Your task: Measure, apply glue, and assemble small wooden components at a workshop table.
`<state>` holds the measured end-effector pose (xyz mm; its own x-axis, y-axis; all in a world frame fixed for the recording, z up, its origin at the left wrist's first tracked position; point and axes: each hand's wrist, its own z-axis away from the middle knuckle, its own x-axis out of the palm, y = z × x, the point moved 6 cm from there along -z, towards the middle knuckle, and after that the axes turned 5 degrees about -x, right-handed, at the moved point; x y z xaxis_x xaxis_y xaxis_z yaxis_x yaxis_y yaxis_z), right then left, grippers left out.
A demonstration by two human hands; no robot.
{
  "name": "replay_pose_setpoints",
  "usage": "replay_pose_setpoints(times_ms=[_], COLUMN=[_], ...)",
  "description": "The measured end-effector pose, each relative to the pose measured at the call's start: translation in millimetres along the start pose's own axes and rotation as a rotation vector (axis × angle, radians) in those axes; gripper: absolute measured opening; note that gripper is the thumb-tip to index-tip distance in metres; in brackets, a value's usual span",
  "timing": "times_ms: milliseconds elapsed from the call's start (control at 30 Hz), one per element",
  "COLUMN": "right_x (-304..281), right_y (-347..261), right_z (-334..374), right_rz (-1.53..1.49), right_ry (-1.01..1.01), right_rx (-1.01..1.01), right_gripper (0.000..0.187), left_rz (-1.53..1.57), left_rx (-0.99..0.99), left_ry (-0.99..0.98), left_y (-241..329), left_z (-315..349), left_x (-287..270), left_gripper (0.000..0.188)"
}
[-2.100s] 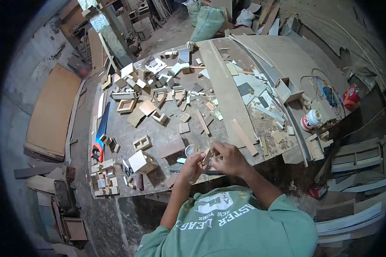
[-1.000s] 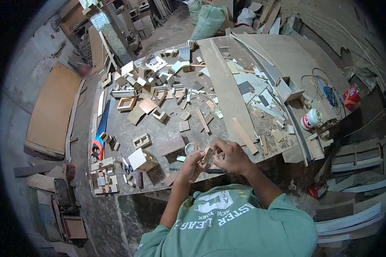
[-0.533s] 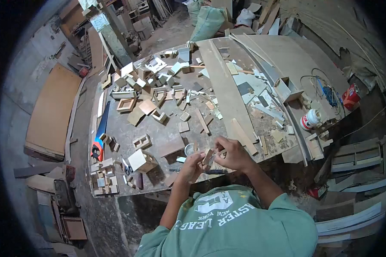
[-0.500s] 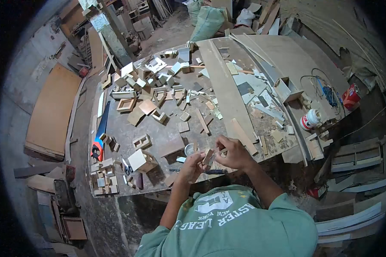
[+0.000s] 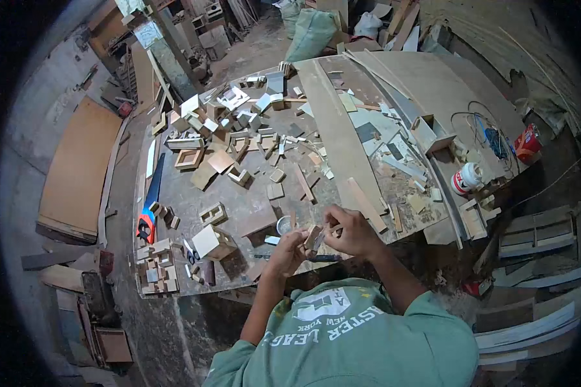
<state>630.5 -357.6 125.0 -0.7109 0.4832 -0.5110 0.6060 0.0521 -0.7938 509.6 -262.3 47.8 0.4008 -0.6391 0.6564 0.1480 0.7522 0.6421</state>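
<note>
Just above the table's near edge, my left hand (image 5: 286, 253) grips a small wooden block (image 5: 314, 237) between thumb and fingers, tilted up. Close against its right side is my right hand (image 5: 356, 235), fingers curled in a pinch at the block; whatever lies between those fingertips is too small to make out. A small round tub (image 5: 284, 224) with pale contents stands just beyond my left hand. Below the block, a dark slender tool (image 5: 325, 258) lies along the table edge, partly covered by my left hand.
Left on the table are a pale wooden box (image 5: 214, 242), scissors (image 5: 192, 253) and a blue handsaw (image 5: 153, 193). Wood offcuts (image 5: 239, 119) crowd the far side. A long board (image 5: 342, 129) crosses the middle; a white tub (image 5: 466, 178) and red can (image 5: 528, 143) stand right.
Both hands stay almost in place around the wooden block, with only a slight shift of the right hand's fingers. Nothing else has visibly moved.
</note>
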Motion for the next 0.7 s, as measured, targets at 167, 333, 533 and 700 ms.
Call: replay_pose_setpoints(times_ms=[167,333,533,700], right_x=[-6.2,7.5,-2.6,-4.9], right_y=[-1.3,-11.5,-0.8,-4.5], right_z=[1.3,7.6,2.6,8.3], right_rz=[0.036,0.012,0.047,0.083], right_ry=[0.051,-0.015,0.027,0.085], right_rx=[-0.022,-0.06,-0.013,-0.016], right_gripper=[0.025,0.025,0.026,0.025], left_rz=[-0.008,0.029,-0.031,-0.01], left_rx=[-0.024,-0.006,-0.009,-0.014], left_ry=[-0.089,0.006,-0.09,0.012], left_y=[-3.7,-5.6,-7.7,-11.2], left_z=[-3.7,-6.1,-7.3,-7.2], left_x=[-7.2,-2.6,-11.6,-8.5], left_gripper=[0.032,0.032,0.034,0.033])
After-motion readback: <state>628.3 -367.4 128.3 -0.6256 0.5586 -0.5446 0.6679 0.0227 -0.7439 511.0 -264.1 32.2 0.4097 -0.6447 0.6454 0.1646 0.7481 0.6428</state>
